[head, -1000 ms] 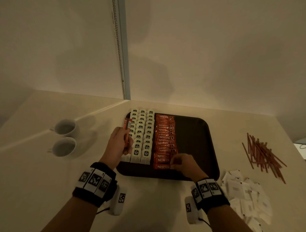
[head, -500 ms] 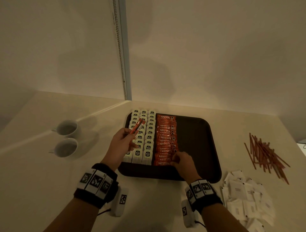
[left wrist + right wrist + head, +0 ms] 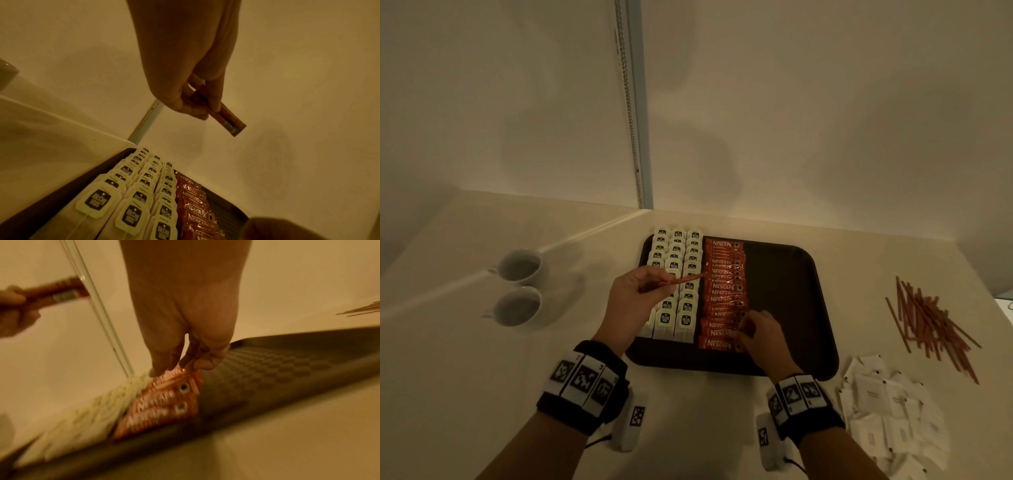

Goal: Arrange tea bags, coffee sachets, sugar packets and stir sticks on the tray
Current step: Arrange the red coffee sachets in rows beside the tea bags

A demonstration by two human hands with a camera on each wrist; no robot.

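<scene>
Swinging right since a moment ago, the left hand [image 3: 631,301] pinches a coffee sachet [image 3: 681,281] above the tea bags [image 3: 676,274], frame centre; right hand [image 3: 763,337] fingertips pinch the sachet row [image 3: 724,294] on the tray [image 3: 791,308], opening a slot.

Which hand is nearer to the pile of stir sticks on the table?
The right hand. It rests on the coffee sachets on the tray, left of the stir sticks. The left hand is farther left, above the tea bags.

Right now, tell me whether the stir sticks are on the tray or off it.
Off. The stir sticks lie piled on the table right of the tray.
</scene>
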